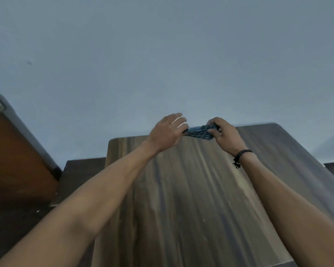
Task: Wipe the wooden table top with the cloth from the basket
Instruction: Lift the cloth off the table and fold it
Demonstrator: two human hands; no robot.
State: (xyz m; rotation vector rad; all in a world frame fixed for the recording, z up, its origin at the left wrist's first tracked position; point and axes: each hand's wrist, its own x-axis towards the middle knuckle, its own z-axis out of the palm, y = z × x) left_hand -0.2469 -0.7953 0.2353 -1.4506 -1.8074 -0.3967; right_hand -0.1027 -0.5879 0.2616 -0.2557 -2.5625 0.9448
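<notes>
No text, label, brand, number or sign could be read anywhere. The wooden table top (191, 189) showed only its grain, the dark blue cloth (199, 132) only a blurred pattern, and the pale wall (162, 64), the black wrist band (243, 152) and the brown door (14, 160) carried no legible marking.

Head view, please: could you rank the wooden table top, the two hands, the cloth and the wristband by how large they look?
1. wooden table top, largest by far.
2. left hand and right hand: alike, so not ranked apart.
3. cloth, bunched between the hands and partly hidden.
4. wristband, smallest.
</notes>
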